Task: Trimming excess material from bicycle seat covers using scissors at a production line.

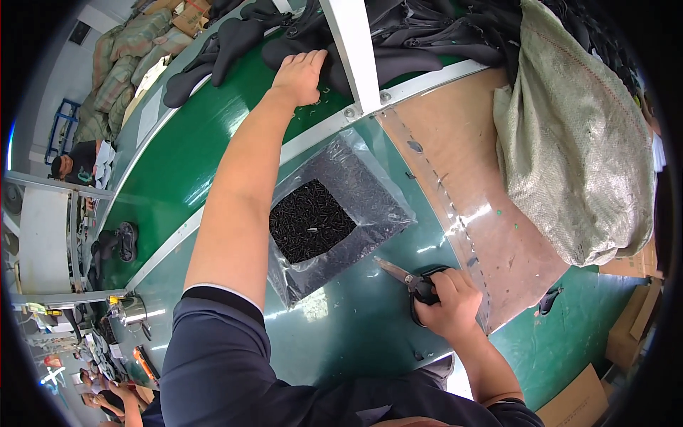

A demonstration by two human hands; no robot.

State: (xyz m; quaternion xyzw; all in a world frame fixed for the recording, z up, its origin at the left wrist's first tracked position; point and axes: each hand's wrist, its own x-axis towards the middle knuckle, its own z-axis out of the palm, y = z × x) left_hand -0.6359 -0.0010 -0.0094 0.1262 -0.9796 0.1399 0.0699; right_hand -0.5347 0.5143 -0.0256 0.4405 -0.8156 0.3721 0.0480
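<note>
My left arm stretches far across the bench. At its end my left hand (300, 77) is closed over a black bicycle saddle (274, 53) on the green conveyor belt (178, 142), its fingers bent at the saddle's edge and partly hiding it. Close to my body, my right hand (452, 302) grips a pair of scissors (397, 271) by the black handles. Their blades point up and left, toward a clear plastic bag (370, 188). Through a squarish opening in the bag shows a heap of small black parts (309, 220), too small to name, with one pale piece on top.
More black saddles (427, 60) crowd the far side around a white post (352, 53). A woven sack (576, 156) stands at the right beside a brown sheet (469, 171). Cardboard boxes (629, 324) lie lower right; an orange-handled tool (146, 363) rests lower left. Other people work at left.
</note>
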